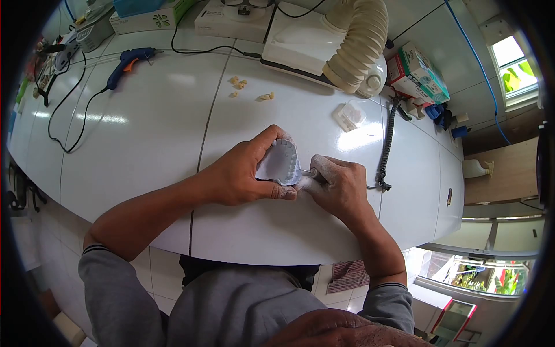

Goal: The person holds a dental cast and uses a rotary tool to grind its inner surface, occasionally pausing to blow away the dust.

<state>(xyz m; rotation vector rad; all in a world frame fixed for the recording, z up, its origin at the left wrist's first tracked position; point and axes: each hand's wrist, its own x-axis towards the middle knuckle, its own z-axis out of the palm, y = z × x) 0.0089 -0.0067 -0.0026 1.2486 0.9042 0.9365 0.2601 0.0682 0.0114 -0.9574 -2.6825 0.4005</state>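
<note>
My left hand (240, 173) is wrapped around a pale plaster dental model (282, 162), a tooth arch with its teeth along the right side. In my right hand (341, 185) is a slim handpiece (311, 172); its metal tip meets the model's right edge, and my fingers hide most of its body. White dust coats the fingertips of both hands. Toward the right hand runs a black coiled cord (387, 144). Farther back on the white table (277, 225) lie several small yellowish tooth-like pieces (238, 84).
A white machine (300, 43) with a ribbed hose (358, 46) stands at the back. To its right are a carton (419, 72) and a small clear plastic box (350, 115). A blue glue gun (128, 65) and its looping cable lie at the back left.
</note>
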